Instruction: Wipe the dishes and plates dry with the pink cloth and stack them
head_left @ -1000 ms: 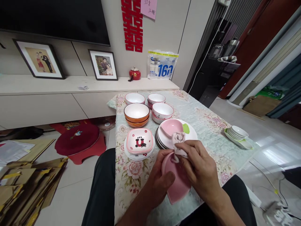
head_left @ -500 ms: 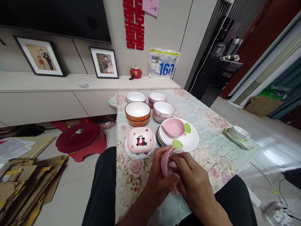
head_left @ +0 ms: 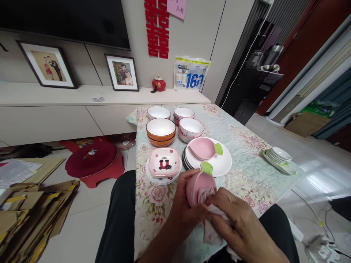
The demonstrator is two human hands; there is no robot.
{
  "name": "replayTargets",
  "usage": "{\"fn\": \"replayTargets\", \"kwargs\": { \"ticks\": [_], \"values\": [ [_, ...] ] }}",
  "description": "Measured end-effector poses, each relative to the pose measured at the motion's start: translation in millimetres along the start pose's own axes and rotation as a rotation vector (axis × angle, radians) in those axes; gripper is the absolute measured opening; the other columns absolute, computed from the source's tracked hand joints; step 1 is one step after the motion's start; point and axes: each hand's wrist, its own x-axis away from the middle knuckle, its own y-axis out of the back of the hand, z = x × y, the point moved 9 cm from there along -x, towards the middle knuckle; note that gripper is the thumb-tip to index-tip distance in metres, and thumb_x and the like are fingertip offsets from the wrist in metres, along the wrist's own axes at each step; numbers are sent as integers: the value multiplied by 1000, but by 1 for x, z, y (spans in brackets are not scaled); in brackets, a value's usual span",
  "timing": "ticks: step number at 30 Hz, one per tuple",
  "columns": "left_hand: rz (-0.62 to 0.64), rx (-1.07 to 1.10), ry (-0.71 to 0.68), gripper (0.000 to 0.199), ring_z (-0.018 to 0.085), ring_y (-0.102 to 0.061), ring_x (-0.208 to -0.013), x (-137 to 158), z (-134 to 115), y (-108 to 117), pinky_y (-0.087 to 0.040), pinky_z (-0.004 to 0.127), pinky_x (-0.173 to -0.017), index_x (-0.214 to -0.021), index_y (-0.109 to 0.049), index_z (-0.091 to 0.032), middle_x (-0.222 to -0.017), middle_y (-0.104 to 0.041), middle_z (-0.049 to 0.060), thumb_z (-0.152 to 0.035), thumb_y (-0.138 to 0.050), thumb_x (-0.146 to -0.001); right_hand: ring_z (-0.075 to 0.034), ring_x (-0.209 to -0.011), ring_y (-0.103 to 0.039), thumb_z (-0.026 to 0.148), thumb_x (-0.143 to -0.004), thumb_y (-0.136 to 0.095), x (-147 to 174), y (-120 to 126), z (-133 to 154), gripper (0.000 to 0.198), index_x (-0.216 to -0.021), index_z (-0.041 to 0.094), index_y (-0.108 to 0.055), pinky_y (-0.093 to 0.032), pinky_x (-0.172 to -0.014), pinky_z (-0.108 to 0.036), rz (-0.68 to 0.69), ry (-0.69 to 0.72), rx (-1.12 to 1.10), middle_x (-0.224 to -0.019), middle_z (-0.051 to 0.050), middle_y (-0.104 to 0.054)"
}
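Observation:
My left hand [head_left: 185,204] grips a pink bowl [head_left: 199,184] with a green leaf-shaped handle, tilted so its inside faces me. In my right hand [head_left: 236,215] is a bunched pale cloth [head_left: 212,232], pressed against the inside of that bowl. Just beyond, a matching pink bowl [head_left: 203,148] rests on a white oval plate [head_left: 223,160], which tops a stack of plates. Left of my hands, a square cat-print dish [head_left: 164,162] sits on round white plates [head_left: 150,179].
Orange bowls [head_left: 160,128] and white bowls with red rims [head_left: 191,127] stand farther back on the floral tablecloth [head_left: 244,146]. Small white dishes [head_left: 279,153] lie at the right edge. A red stool [head_left: 91,160] and flattened cardboard [head_left: 38,204] are on the floor at left.
The bowl in my left hand has turned to show more of its inside. My right hand has shifted slightly right and down, and more of the cloth shows.

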Motion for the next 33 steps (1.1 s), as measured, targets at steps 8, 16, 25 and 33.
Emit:
{"fn": "replayTargets", "kwargs": {
  "ticks": [8,16,25,33],
  "values": [
    [76,72,45,51,24,-57,-100,-2,-2,-11,-47,36,-86,-126,-54,-25,-116,-61,7,-52,-65,-85,-19,-85,-62,22,-97,-55,2,26,-18,8,-102,23,-61,-51,-73,-30,-465,1,261,-93,-4,-60],
    [173,300,224,46,20,-59,-86,3,3,-27,-44,29,-71,-118,-58,-25,-105,-64,6,-50,-69,-81,-21,-97,-66,31,-100,-51,-16,46,-24,26,-123,22,-59,-52,-81,-32,-463,-18,201,-105,-7,-67],
    [185,317,206,44,19,-57,-84,3,2,-27,-43,29,-72,-117,-59,-25,-101,-65,5,-46,-72,-80,-17,-76,-68,31,-99,-52,-25,50,-29,18,-102,21,-67,-54,-67,-25,-471,-48,92,-88,-3,-72],
    [111,143,105,52,25,-56,-104,-2,3,-16,-44,37,-90,-125,-54,-26,-116,-61,6,-53,-68,-82,-22,-88,-64,14,-89,-54,-16,15,12,31,-120,16,-56,-55,-68,-30,-603,120,522,-104,-13,-59]
  ]
}}
